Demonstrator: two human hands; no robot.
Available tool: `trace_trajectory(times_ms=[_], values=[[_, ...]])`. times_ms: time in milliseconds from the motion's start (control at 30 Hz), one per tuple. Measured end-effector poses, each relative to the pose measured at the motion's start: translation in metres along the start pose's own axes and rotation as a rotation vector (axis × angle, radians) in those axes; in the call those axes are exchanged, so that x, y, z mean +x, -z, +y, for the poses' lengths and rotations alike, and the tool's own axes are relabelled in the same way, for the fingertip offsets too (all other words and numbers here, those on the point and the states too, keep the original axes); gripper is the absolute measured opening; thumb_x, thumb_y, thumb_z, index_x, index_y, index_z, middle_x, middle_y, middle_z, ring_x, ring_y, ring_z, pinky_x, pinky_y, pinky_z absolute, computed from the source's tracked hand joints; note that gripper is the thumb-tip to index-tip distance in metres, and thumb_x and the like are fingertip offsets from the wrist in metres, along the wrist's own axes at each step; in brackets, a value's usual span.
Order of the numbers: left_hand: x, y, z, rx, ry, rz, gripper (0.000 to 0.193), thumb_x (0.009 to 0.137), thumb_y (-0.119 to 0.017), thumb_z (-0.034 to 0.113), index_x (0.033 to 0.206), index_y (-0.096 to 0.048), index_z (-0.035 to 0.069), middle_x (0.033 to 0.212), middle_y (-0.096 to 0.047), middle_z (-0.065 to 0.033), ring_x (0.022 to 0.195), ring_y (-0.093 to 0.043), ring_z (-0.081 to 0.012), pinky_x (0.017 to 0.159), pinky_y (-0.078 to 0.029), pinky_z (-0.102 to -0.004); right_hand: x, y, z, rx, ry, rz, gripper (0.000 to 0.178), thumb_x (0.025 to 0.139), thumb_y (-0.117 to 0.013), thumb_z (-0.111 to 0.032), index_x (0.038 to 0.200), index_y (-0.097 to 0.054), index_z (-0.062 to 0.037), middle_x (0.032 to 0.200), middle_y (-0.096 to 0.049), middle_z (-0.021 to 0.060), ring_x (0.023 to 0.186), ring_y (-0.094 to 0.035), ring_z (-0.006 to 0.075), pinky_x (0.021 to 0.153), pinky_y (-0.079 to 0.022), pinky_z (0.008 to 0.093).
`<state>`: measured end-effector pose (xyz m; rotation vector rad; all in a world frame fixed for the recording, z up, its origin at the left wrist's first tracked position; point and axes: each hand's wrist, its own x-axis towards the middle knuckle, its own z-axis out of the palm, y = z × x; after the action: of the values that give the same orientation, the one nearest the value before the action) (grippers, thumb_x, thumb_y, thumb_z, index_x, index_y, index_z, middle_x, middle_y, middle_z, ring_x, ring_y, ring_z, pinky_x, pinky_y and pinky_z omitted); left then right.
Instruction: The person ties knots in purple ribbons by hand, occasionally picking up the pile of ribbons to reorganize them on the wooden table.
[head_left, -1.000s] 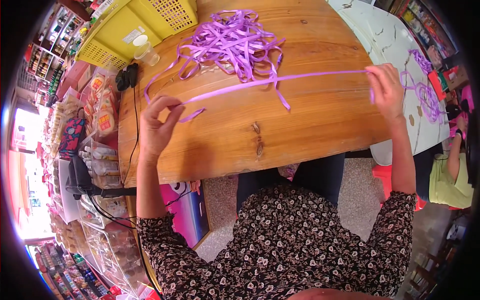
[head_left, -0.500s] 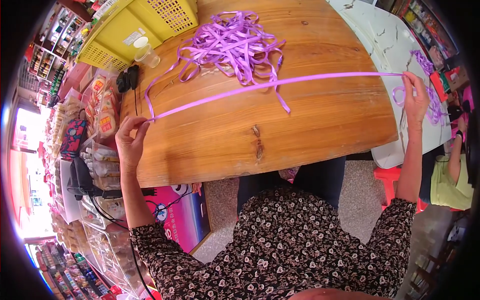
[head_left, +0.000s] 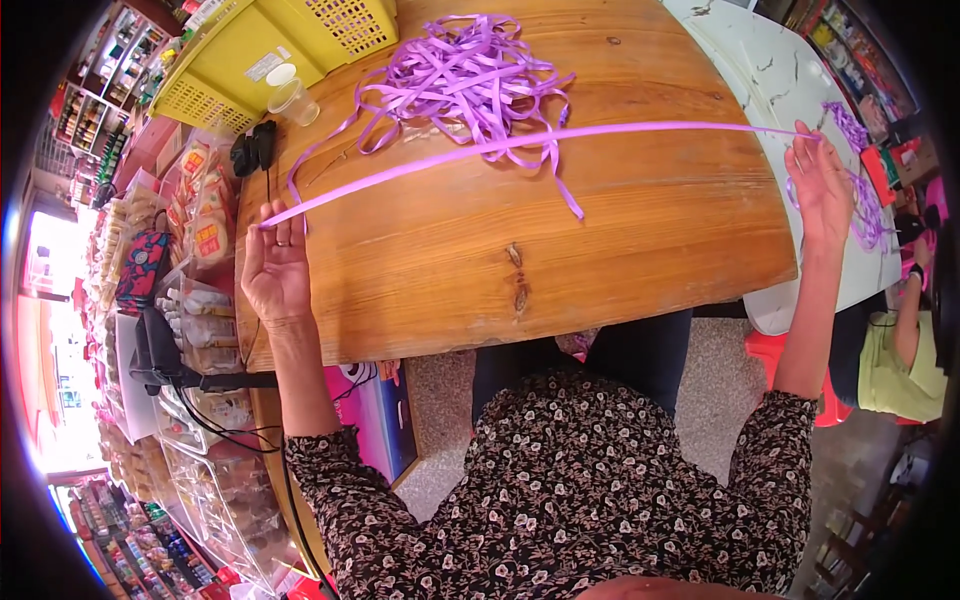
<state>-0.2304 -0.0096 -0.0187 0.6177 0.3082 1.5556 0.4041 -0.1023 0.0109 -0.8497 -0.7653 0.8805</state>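
A flat purple ribbon (head_left: 420, 162) stretches between my hands across the wooden table, bowing slightly upward. Near the table's left edge, my left hand (head_left: 278, 275) has its palm turned up and holds the ribbon's left part at the fingertips. My right hand (head_left: 822, 195), also palm up, holds the other part at its fingertips over the white table. Beyond the stretched length lies a tangled heap of the same ribbon (head_left: 465, 80). One loose strand runs from the heap toward my left hand, and another end lies on the wood below the heap.
The wooden table (head_left: 620, 240) adjoins a white marbled table (head_left: 780, 310) holding more purple ribbon (head_left: 868, 215). A yellow crate (head_left: 250, 60), a plastic cup (head_left: 293, 102) and a black device (head_left: 255, 148) sit at the far left. Packaged goods (head_left: 205, 235) line the left. Another person (head_left: 900, 370) is at right.
Both hands have turned palm up with the ribbon still at their fingertips. The left hand shifted slightly right, and the stretched ribbon moved a little farther away toward the heap.
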Motion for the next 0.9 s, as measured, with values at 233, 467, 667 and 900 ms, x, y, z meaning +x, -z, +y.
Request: trace_trajectory(times_ms=[233, 467, 667, 900], values=[[0.016, -0.03, -0.024, -0.075, -0.002, -0.154, 0.021, 0.093, -0.046, 0.017, 0.102, -0.055, -0.001, 0.078, -0.053, -0.0041, 0.07, -0.047, -0.0137, 0.072, -0.041, -0.0309, 0.005, -0.027, 0.004, 0.802, -0.049, 0.011, 0.029, 0.089, -0.046, 0.002, 0.117, -0.04, 0.0048, 0.119, -0.049, 0.0163, 0.106, -0.049, 0.0205, 0.093, -0.037, 0.0434], [0.0, -0.09, -0.091, 0.327, 0.099, -0.044, 0.016, 0.088, -0.055, 0.009, 0.1, -0.057, -0.001, 0.075, -0.058, -0.0045, 0.059, -0.046, -0.0089, 0.059, -0.043, -0.0259, 0.0, -0.056, 0.021, 0.597, 0.006, -0.271, 0.036, 0.088, -0.047, 0.003, 0.124, -0.04, 0.0045, 0.098, -0.05, 0.0072, 0.082, -0.047, 0.0137, 0.076, -0.04, 0.0297], [-0.017, -0.141, -0.123, 0.383, 0.209, -0.193, 0.021, 0.087, -0.054, 0.003, 0.107, -0.056, -0.003, 0.085, -0.062, -0.0094, 0.066, -0.053, -0.0103, 0.066, -0.047, -0.0245, -0.048, -0.159, 0.039, -0.468, 0.137, -0.36, 0.03, 0.087, -0.052, -0.001, 0.117, -0.052, 0.0025, 0.091, -0.059, 0.0057, 0.076, -0.053, 0.0096, 0.065, -0.042, 0.0208], [-0.019, -0.149, -0.137, 0.398, 0.271, -0.227, 0.017, 0.082, -0.062, 0.005, 0.098, -0.061, 0.0, 0.075, -0.062, -0.0068, 0.06, -0.051, -0.0079, 0.052, -0.038, -0.0189, -0.062, -0.22, 0.059, -0.218, 0.219, -0.648, 0.021, 0.081, -0.058, 0.007, 0.101, -0.059, 0.0028, 0.092, -0.06, 0.0069, 0.085, -0.058, 0.0114, 0.068, -0.045, 0.021]])
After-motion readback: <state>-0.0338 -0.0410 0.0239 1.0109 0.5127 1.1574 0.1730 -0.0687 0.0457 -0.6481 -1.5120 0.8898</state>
